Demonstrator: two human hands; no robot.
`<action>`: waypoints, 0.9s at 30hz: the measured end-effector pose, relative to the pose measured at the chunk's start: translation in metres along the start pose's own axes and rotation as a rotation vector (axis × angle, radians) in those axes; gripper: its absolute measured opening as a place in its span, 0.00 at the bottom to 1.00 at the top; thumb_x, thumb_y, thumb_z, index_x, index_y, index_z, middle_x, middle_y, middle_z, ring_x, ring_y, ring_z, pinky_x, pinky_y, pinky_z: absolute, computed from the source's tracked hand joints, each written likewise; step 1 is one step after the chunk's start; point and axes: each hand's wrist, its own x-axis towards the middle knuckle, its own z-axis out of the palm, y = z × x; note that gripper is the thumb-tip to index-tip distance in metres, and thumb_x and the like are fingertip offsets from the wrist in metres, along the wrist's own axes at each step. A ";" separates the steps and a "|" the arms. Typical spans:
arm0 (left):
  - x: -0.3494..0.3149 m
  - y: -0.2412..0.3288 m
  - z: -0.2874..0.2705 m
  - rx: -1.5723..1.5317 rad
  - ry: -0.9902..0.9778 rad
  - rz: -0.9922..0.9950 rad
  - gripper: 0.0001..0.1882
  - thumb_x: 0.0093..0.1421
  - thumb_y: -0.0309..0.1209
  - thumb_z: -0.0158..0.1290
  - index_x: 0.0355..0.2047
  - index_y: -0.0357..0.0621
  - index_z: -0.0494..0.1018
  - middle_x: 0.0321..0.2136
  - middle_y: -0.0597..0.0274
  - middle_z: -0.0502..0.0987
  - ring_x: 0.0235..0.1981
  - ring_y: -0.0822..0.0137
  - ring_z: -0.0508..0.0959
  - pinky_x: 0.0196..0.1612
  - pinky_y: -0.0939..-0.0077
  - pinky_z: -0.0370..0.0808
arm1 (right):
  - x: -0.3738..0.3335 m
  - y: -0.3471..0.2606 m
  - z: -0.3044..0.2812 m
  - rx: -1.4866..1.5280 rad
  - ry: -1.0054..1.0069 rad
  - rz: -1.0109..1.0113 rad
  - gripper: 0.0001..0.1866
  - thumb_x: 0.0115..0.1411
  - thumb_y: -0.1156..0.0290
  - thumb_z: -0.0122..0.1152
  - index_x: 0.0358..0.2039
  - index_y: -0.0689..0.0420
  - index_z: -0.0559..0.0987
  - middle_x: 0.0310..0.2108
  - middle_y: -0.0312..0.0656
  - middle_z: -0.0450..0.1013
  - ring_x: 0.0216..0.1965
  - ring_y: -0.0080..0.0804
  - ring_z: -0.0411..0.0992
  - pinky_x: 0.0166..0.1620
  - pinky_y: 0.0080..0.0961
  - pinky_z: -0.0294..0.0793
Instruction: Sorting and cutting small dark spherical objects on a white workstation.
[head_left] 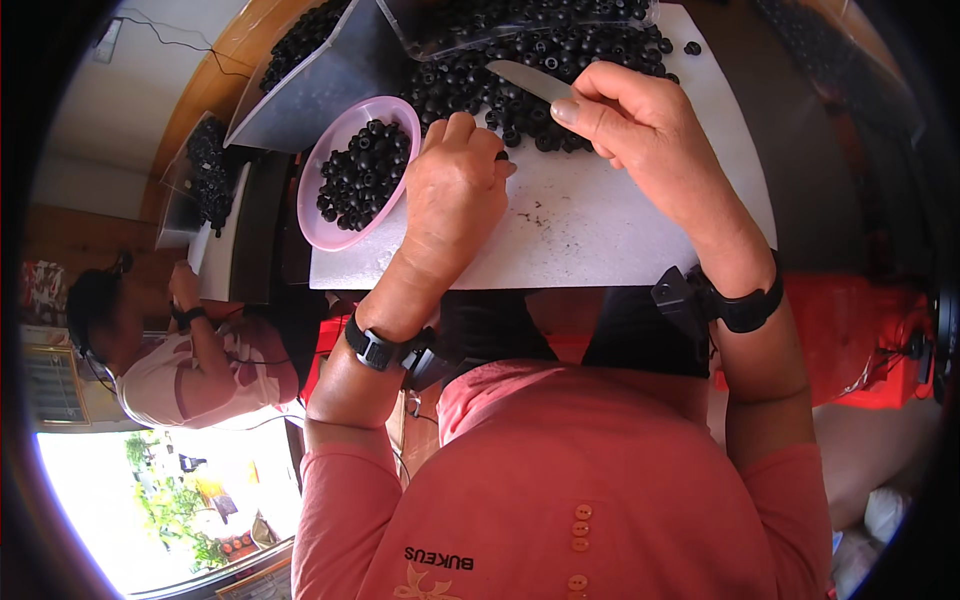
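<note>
Black bead [502, 156], mostly hidden: our left grip [457, 190], knuckles up, pinches it beside the pink bowl [313, 195]. Knife [528, 79], handle concealed: our right grip [642, 130] clasps it, blade leftward.

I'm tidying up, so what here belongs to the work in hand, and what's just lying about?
In use:
- knife, in right hand
- black piece, in left hand
- black pile
- pink bowl
- white tabletop

Apparently unused:
- red plastic item
- white bundle
- frame

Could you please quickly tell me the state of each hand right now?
Left hand: closed, with a small black piece at its fingertips.
Right hand: closed, holding a knife.
</note>
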 end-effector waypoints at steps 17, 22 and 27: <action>0.005 0.001 -0.002 -1.699 -0.177 -0.655 0.12 0.66 0.25 0.51 0.46 0.29 0.75 0.31 0.56 0.77 0.27 0.71 0.75 0.23 0.79 0.71 | 0.005 0.001 0.001 -0.032 -0.106 0.111 0.16 0.64 0.64 0.58 0.24 0.63 0.77 0.13 0.35 0.63 0.17 0.20 0.58 0.22 0.26 0.57; 0.003 0.001 0.005 -1.777 -0.173 -0.655 0.13 0.67 0.27 0.50 0.46 0.29 0.74 0.33 0.55 0.77 0.27 0.71 0.75 0.23 0.78 0.72 | 0.007 0.001 0.001 -0.056 -0.143 0.111 0.17 0.66 0.61 0.56 0.26 0.61 0.76 0.14 0.31 0.61 0.17 0.16 0.58 0.21 0.19 0.56; 0.003 0.003 0.004 -1.838 -0.183 -0.654 0.10 0.67 0.25 0.50 0.45 0.30 0.73 0.33 0.54 0.77 0.28 0.69 0.76 0.22 0.76 0.72 | 0.006 0.003 0.003 -0.055 -0.164 0.094 0.18 0.68 0.59 0.54 0.27 0.60 0.76 0.14 0.28 0.60 0.17 0.14 0.57 0.20 0.17 0.55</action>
